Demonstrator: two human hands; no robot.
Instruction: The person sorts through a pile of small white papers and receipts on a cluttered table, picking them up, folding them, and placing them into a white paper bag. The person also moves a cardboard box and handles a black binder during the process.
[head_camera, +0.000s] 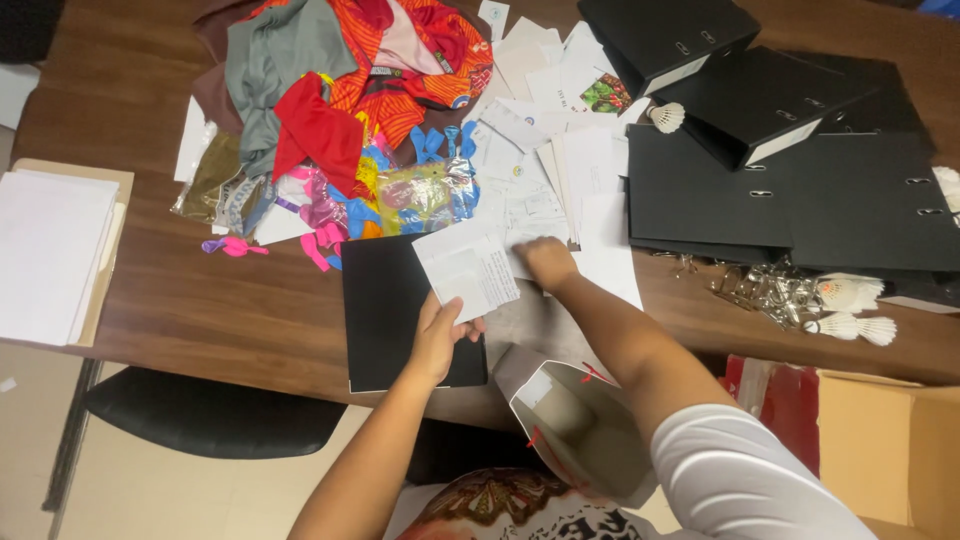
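Surface: a dark brown wooden table (250, 300).
Left edge: a stack of white paper (50, 255).
Top middle: a heap of colourful cloth (340, 80) and scattered white papers (560, 160).
Right: black ring binders (800, 190), metal clips (765, 292) and white shuttlecocks (850, 310).
Near edge: a black folder (385, 310).

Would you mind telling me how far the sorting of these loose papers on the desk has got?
Early, it seems. Done: perhaps the neat white stack on its folder at the desk's far left. In hand: the left hand holds a white sheet over a black folder; the right hand presses on the loose paper pile. Left: that pile remains scattered, and the black binders lie closed.
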